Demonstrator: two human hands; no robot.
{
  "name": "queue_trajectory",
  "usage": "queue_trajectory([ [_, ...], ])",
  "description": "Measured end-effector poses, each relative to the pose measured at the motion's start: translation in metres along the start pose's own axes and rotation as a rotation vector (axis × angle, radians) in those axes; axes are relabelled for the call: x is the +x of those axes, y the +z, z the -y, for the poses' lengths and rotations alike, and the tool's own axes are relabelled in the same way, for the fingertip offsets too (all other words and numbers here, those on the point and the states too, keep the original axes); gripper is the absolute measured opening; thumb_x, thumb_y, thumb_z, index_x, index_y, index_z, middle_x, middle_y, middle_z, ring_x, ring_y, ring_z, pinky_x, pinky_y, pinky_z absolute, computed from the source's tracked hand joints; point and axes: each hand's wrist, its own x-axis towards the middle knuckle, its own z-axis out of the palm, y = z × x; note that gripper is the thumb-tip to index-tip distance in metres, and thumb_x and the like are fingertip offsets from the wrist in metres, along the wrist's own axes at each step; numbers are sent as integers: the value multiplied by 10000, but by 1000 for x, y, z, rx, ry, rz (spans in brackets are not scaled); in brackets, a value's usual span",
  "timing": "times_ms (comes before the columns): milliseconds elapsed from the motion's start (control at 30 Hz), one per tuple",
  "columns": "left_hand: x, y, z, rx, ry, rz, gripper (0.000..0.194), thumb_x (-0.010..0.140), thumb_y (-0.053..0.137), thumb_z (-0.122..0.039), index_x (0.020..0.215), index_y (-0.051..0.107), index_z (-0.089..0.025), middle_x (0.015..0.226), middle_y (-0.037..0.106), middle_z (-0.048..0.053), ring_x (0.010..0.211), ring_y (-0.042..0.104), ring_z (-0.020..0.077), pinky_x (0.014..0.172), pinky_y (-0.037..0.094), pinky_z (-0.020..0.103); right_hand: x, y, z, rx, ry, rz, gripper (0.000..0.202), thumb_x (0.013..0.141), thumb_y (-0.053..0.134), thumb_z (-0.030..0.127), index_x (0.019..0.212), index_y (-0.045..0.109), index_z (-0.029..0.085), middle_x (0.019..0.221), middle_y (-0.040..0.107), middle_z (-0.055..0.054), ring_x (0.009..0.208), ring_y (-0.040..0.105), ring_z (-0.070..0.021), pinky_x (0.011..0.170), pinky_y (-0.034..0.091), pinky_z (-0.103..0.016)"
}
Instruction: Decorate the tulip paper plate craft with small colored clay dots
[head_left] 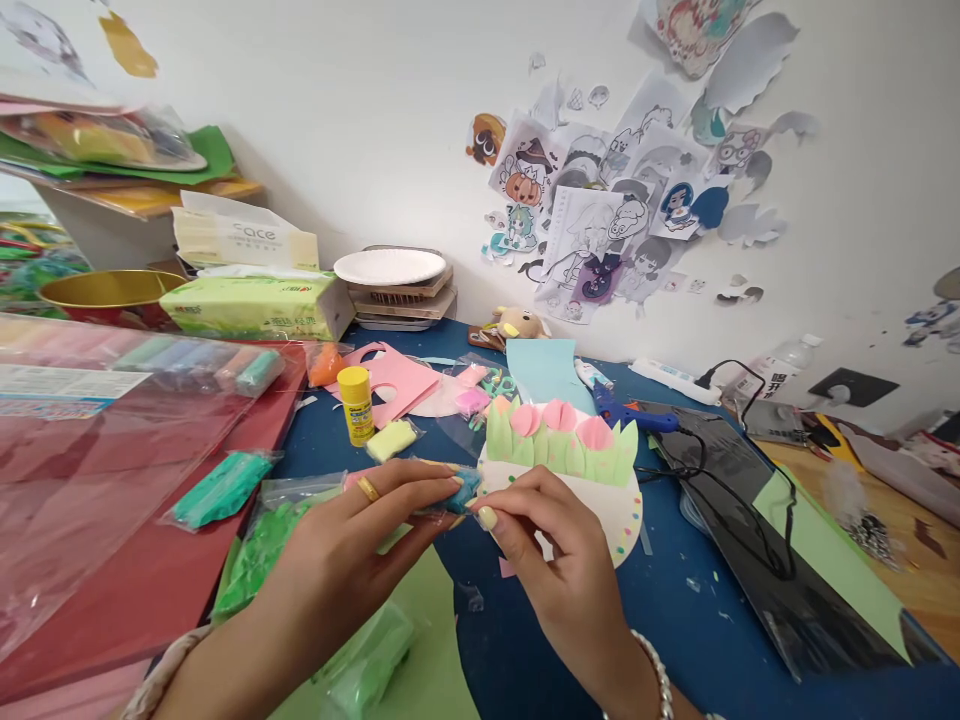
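Observation:
A small clear packet of blue modelling clay [466, 490] is between my two hands above the table. My left hand [360, 530] is closed around the packet, a ring on one finger. My right hand [559, 560] pinches at the packet's right end; its fingertips partly hide what they grip. Just behind lies a paper plate [626, 505] with pink paper tulips, green paper leaves and coloured dots along its rim. Near my left hand are a packet of green clay [262, 555], a pale yellow clay packet [392, 440] and an upright yellow glue stick [356, 408].
On the left, a red board [150, 560] carries a teal clay packet [221, 490] and a large clay set [97, 400]. A blue glue gun [645, 418] with a black cord lies right, by a dark panel [720, 500]. Pink paper [409, 375] and tissues [255, 305] sit behind.

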Motion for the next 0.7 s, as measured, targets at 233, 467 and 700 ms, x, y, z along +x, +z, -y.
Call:
queue_trajectory([
  [233, -1, 0, -2, -13, 11, 9, 151, 813, 544, -181, 959, 580, -174, 929, 669, 49, 811, 654, 138, 727, 533, 223, -1, 2, -4, -1, 59, -9, 188, 834, 500, 248, 907, 672, 254, 759, 523, -17, 612, 526, -105, 471, 435, -214],
  [467, -3, 1, -2, -4, 22, 23, 154, 829, 522, -179, 977, 562, -187, 941, 658, 50, 816, 652, 142, 718, 542, 240, -1, 1, 0, 21, 80, 10, 167, 827, 519, 274, 860, 680, 248, 723, 522, -3, 635, 530, -106, 589, 466, -246],
  [700, -3, 1, -2, -23, 31, 33, 161, 819, 531, -160, 971, 582, -176, 953, 654, 61, 829, 650, 150, 721, 542, 241, 1, 1, 1, 73, 139, 57, 165, 822, 526, 302, 827, 676, 233, 706, 509, 3, 607, 507, -99, 533, 432, -229],
])
